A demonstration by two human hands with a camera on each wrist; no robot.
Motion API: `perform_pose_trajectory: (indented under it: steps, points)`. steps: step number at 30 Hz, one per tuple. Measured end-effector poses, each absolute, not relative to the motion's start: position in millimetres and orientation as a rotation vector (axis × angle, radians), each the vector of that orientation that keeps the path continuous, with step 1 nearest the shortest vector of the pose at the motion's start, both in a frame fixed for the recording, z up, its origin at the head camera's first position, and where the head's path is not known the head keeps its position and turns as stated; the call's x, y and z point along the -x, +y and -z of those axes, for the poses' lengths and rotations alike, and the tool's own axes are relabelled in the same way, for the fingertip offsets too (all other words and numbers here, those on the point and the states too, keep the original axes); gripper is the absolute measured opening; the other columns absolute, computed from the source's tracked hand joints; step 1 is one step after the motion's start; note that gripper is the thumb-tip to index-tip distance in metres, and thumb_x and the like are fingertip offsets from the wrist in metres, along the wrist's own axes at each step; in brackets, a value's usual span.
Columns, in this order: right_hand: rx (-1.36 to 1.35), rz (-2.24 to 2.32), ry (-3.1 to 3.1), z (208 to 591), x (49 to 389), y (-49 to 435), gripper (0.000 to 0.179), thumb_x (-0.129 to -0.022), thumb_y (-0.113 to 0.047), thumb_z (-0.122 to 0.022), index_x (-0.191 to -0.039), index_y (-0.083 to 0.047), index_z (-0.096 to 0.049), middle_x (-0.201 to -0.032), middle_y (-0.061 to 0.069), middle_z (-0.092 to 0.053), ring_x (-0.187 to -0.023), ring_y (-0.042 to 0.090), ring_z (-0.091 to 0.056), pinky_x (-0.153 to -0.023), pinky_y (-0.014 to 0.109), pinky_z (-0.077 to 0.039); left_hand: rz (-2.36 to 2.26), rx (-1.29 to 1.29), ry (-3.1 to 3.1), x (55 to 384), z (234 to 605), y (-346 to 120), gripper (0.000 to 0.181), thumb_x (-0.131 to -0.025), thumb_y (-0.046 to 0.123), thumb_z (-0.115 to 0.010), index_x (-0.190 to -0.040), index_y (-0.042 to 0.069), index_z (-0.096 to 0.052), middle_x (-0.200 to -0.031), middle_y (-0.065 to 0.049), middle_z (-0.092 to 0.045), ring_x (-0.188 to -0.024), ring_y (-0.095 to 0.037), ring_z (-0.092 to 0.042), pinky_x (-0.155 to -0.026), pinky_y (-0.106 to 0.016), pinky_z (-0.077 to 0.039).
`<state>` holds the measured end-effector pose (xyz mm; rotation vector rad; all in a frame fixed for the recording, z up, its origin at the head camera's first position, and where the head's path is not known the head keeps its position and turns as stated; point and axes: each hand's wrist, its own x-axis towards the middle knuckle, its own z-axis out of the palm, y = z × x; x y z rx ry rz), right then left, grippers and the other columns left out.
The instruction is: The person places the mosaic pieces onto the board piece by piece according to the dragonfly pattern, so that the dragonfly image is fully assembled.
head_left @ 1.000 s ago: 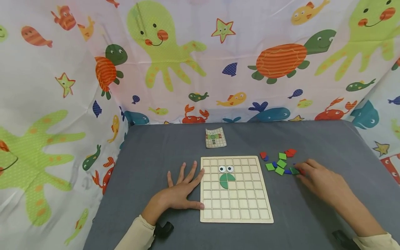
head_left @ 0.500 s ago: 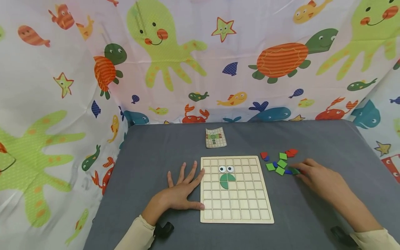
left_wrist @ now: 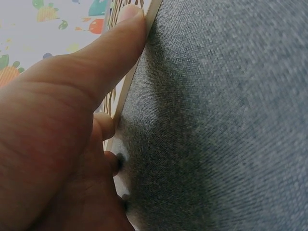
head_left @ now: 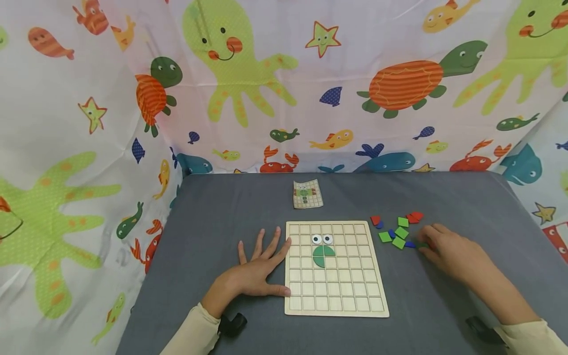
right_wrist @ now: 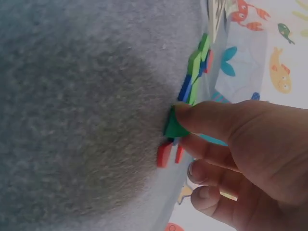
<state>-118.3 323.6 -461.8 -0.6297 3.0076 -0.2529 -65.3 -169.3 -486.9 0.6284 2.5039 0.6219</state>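
My left hand [head_left: 253,280] lies with fingers spread at the left edge of a pale wooden grid board [head_left: 350,290], thumb and fingertips on its rim. In the left wrist view the thumb [left_wrist: 127,29] presses on that edge. Two round eye pieces [head_left: 328,239] and several dark green quarter-circle pieces [head_left: 318,252] sit in the board's squares. To the right of the board, my right hand [head_left: 457,254] pinches a dark green piece with a curved side [right_wrist: 175,124] between thumb and finger, close over the cloth. In the head view that piece is mostly hidden by the fingers.
Several light green squares [head_left: 401,232], red pieces [head_left: 415,217] and blue pieces [head_left: 410,244] lie scattered between board and right hand. A small pattern card [head_left: 308,194] lies behind the board on the grey cloth [head_left: 230,207]. A printed sea-animal curtain [head_left: 275,108] surrounds the table.
My right fingers have closed over the dark green piece, which showed at the fingertips earlier and is now mostly covered. The left hand and the board stay put.
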Motion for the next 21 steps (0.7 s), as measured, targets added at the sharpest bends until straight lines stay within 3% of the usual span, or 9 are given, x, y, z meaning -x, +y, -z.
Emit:
perform_pose_trajectory:
  steps: [5, 10, 15, 21]
  points:
    - [0.655, 0.354, 3.004, 451, 117, 310, 0.027, -0.085, -0.014, -0.091, -0.1, -0.014, -0.068, -0.082, -0.008, -0.059, -0.07, 0.011, -0.052, -0.056, 0.032, -0.046, -0.654, -0.659, 2.504, 66, 491, -171, 0.118, -0.088, 0.078, -0.067, -0.172, 0.032, 0.002, -0.176, -0.004, 0.023, -0.156, -0.044, 0.031, -0.104, -0.084, 0.024]
    - [0.714, 0.516, 3.004, 439, 111, 281, 0.024, -0.087, -0.015, -0.089, -0.108, -0.015, -0.076, -0.088, -0.009, -0.069, -0.076, 0.01, -0.062, -0.062, 0.032, -0.055, -0.631, -0.626, 2.49, 65, 485, -171, 0.117, -0.09, 0.073, -0.07, -0.172, 0.031, 0.001, -0.176, -0.004, 0.022, -0.156, -0.044, 0.03, -0.105, -0.084, 0.023]
    - [0.712, 0.693, 2.887, 435, 105, 253, 0.015, -0.094, -0.018, -0.083, -0.109, -0.02, -0.078, -0.096, -0.012, -0.073, -0.073, 0.005, -0.059, -0.06, 0.026, -0.052, -0.592, -0.625, 2.513, 65, 484, -170, 0.116, -0.09, 0.072, -0.071, -0.172, 0.032, 0.001, -0.176, -0.002, 0.021, -0.157, -0.043, 0.029, -0.106, -0.085, 0.021]
    - [0.771, 0.881, 2.737, 443, 102, 226, 0.012, -0.096, -0.014, -0.081, -0.106, -0.019, -0.074, -0.089, -0.01, -0.073, -0.069, 0.001, -0.062, -0.056, 0.023, -0.051, -0.617, -0.624, 2.504, 65, 483, -170, 0.116, -0.09, 0.072, -0.071, -0.172, 0.032, -0.001, -0.176, -0.003, 0.02, -0.157, -0.044, 0.028, -0.106, -0.085, 0.021]
